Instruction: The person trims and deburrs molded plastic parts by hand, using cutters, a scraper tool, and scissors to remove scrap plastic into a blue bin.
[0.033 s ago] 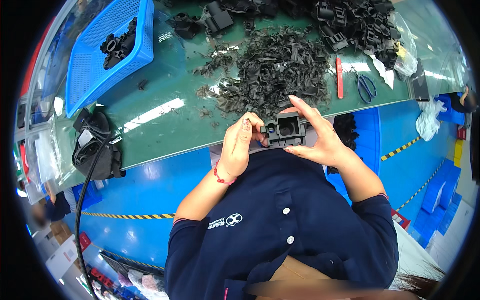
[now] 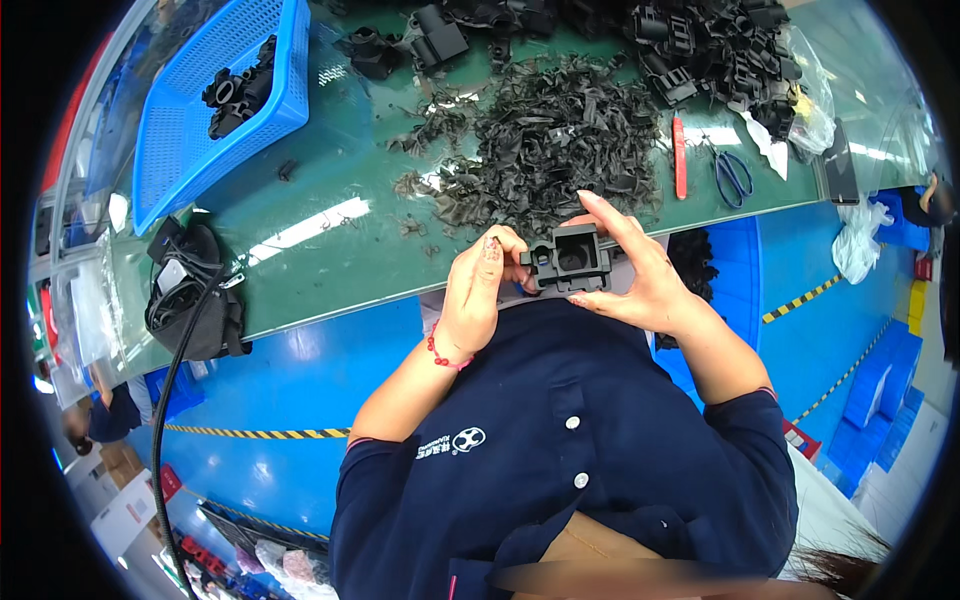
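I hold a black moulded plastic part [image 2: 570, 260] with a square recess close to my chest, just in front of the green table's edge. My right hand [image 2: 640, 275] cradles it from the right and below, forefinger stretched over its top. At the part's left edge, the curled fingers of my left hand [image 2: 480, 295] pinch it; a red bead bracelet sits on that wrist. Right behind the part on the table lies a heap of black plastic trimmings [image 2: 545, 140].
The green table [image 2: 330, 230] carries a blue mesh basket [image 2: 180, 150] with a few black parts at the far left. More black parts [image 2: 720, 50] are piled at the back right. A red-handled cutter [image 2: 680, 155] and blue scissors [image 2: 733, 175] lie right of the heap. A black bag with a cable [image 2: 190, 295] is at the left edge.
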A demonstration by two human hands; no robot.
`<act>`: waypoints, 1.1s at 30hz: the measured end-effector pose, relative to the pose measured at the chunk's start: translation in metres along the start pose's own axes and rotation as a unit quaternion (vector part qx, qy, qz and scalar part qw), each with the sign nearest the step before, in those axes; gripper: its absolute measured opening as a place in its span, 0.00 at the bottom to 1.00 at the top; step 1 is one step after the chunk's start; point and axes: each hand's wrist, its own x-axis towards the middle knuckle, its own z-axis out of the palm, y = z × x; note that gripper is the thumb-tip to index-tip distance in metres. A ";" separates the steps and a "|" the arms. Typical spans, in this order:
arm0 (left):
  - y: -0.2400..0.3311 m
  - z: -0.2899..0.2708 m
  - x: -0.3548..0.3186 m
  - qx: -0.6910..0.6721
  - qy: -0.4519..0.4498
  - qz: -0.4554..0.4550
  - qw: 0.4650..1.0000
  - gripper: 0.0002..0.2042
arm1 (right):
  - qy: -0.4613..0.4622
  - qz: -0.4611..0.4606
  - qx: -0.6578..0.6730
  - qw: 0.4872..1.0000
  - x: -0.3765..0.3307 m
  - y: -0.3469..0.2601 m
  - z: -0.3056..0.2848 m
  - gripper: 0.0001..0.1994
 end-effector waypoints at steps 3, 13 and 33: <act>0.001 -0.003 0.002 -0.025 0.017 -0.014 0.999 0.18 | -0.001 0.020 -0.022 1.000 0.005 -0.006 -0.003 0.47; 0.012 -0.011 0.013 0.040 -0.059 0.014 0.997 0.34 | 0.043 -0.035 -0.088 0.995 0.019 -0.011 -0.008 0.49; 0.123 -0.231 0.125 -0.551 0.194 0.201 0.786 0.31 | 0.130 -0.178 -0.095 0.971 0.026 -0.003 -0.028 0.36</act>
